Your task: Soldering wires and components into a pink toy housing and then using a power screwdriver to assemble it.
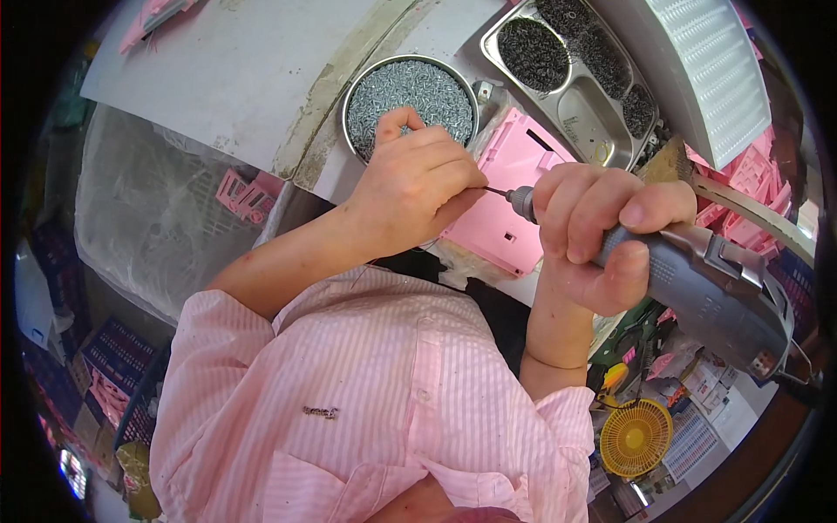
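Note:
My right hand is wrapped around a grey electric screwdriver, which lies tilted with its thin bit pointing left. At the bit's tip, the fingertips of my left hand are pinched together. Whatever they hold there is too small to make out. Beneath the bit rests a flat pink plastic panel with slots and small square holes, partly covered by my right hand. Just beyond my left hand stands a round metal bowl full of small silvery screws.
A steel compartment tray with small dark parts sits at the far right, beside a white ridged box. Pink plastic pieces are heaped near it. On the left is a plastic-lined crate holding pink parts. A yellow round basket is lower right.

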A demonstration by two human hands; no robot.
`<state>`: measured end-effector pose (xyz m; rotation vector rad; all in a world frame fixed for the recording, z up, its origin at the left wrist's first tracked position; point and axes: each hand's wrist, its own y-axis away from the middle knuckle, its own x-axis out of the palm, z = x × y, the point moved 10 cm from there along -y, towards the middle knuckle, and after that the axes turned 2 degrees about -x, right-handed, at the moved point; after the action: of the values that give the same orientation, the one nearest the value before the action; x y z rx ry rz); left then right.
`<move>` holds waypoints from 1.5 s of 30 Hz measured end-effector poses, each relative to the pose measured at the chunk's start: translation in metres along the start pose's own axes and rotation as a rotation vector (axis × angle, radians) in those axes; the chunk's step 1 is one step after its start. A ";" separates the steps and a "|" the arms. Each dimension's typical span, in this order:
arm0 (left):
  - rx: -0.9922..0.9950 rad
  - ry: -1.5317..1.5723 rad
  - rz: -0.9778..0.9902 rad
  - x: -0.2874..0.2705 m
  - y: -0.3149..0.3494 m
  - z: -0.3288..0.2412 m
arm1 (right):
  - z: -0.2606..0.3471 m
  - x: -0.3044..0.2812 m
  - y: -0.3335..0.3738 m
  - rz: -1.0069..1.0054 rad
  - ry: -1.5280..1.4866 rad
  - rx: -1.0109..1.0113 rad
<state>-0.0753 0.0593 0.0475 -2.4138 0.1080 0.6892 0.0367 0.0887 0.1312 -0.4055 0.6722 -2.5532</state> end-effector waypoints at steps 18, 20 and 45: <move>-0.110 -0.034 -0.022 -0.029 -0.008 0.031 | -0.025 0.031 0.062 -0.015 0.127 0.135; -0.047 -0.005 0.065 -0.003 -0.027 0.022 | -0.026 0.032 0.063 -0.016 0.148 0.150; -1.848 -0.143 -0.598 -0.191 0.607 0.273 | 0.072 -0.040 0.024 -0.269 -0.160 0.043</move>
<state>-0.5065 -0.2863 -0.3700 -3.5226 -2.0281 0.7296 0.1074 0.0629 0.1725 -0.7200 0.5338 -2.7417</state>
